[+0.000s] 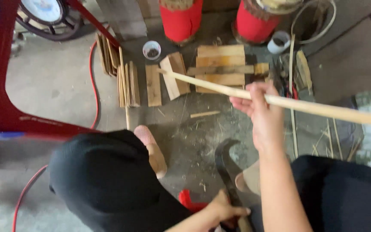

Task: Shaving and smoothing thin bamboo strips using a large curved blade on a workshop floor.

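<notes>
My right hand (pixel 260 112) grips a long pale bamboo strip (pixel 323 109). The strip runs from the right edge up and left to a tip over the wood pieces. Low in the view, my left hand (pixel 225 209) is closed round the handle of a dark knife (pixel 226 161). Its curved blade points up and away over the concrete floor. My knees in black trousers (pixel 108 180) fill the lower view, and a foot in a pink slipper (pixel 153 150) sits between them.
Flat wood pieces (pixel 220 68) and thin slats (pixel 127 83) lie on the floor ahead. Two red cylinders (pixel 181 19) stand behind them, with a small white cup (pixel 151 49) nearby. A red frame (pixel 5 107) and a red hose (pixel 94 86) are at left. Bamboo strips (pixel 301 68) lie at right.
</notes>
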